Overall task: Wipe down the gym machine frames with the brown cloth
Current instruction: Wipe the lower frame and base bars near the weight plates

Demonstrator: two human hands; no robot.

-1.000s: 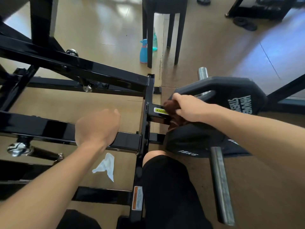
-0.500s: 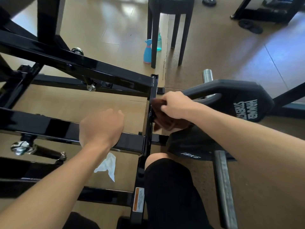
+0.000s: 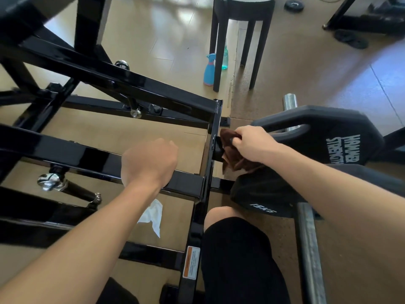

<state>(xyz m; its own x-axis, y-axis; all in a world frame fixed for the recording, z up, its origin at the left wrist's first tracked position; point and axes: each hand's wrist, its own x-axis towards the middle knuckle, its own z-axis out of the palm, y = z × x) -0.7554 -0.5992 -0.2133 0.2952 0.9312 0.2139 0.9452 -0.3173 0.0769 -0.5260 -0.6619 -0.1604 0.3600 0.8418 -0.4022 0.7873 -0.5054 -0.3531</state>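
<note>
Now one right hand (image 3: 252,142) bunches one brown cloth (image 3: 230,150) against the frame (image 3: 210,154); one left hand (image 3: 150,162) grips a bar (image 3: 87,156).

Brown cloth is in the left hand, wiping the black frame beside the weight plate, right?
No. The head view shows the right hand gripping the brown cloth against the black frame beside the weight plate; the left hand rests on a crossbar.
</note>
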